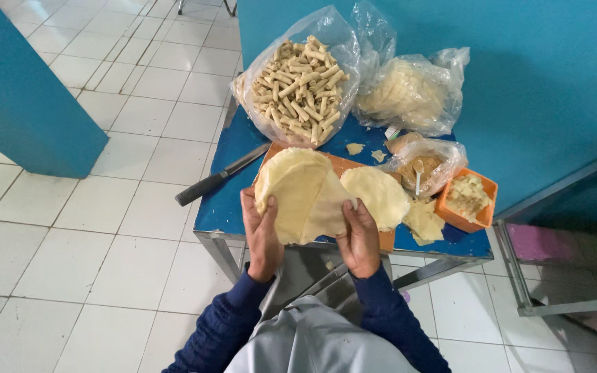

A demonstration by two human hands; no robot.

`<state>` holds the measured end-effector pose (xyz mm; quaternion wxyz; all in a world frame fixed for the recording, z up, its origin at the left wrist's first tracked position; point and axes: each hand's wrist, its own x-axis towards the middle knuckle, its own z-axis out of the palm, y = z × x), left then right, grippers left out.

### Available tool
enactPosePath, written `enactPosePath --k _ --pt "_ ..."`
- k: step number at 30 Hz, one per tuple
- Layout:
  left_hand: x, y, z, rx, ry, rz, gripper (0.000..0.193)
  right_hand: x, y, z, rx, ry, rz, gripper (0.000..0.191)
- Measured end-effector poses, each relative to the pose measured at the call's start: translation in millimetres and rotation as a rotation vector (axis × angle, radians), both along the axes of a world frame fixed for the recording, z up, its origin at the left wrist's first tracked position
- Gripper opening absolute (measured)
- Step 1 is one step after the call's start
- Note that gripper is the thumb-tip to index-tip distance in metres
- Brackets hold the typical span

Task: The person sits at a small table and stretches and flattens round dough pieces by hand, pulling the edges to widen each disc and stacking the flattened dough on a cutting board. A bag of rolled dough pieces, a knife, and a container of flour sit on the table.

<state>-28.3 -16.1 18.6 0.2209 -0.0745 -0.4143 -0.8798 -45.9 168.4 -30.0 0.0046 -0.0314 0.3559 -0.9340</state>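
My left hand (260,235) and my right hand (359,238) both grip a round pale yellow wrapper sheet (298,193) and hold it up over the near edge of a small blue table (226,204). The sheet's right side is folding or peeling away under my right fingers. Behind it lies an orange cutting board (343,166) with another round wrapper (378,197) flat on it. Both sleeves are dark blue.
A black-handled knife (219,178) lies on the table's left, overhanging the edge. At the back sit a clear bag of rolled pastry sticks (298,86) and a bag of wrappers (405,93). At the right are a bag of brown filling with a spoon (424,169) and an orange tub (468,200).
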Motion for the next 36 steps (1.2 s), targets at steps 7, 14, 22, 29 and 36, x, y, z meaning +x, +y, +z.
enactPosePath --k 7,14,22,29,36 --pt "-8.4 -0.7 -2.5 0.237 -0.124 -0.125 0.019 15.7 24.9 -19.8 -0.212 -0.085 0.038 0.032" --pt "-12.5 -1.0 -8.6 0.354 -0.141 -0.128 0.020 54.7 63.9 -23.1 -0.063 -0.158 -0.172 0.036" --pt "-11.3 -7.3 -11.6 0.227 -0.292 -0.117 0.030 81.8 152.2 25.6 0.307 0.036 -0.413 0.031" --pt "-7.5 -7.3 -13.9 0.225 -0.311 -0.165 0.027 -7.6 119.8 45.7 1.618 0.340 -0.566 0.034" --pt "-3.7 -14.6 -14.5 0.303 -0.254 -0.245 0.028 6.6 76.1 34.4 1.816 0.679 -0.404 0.062"
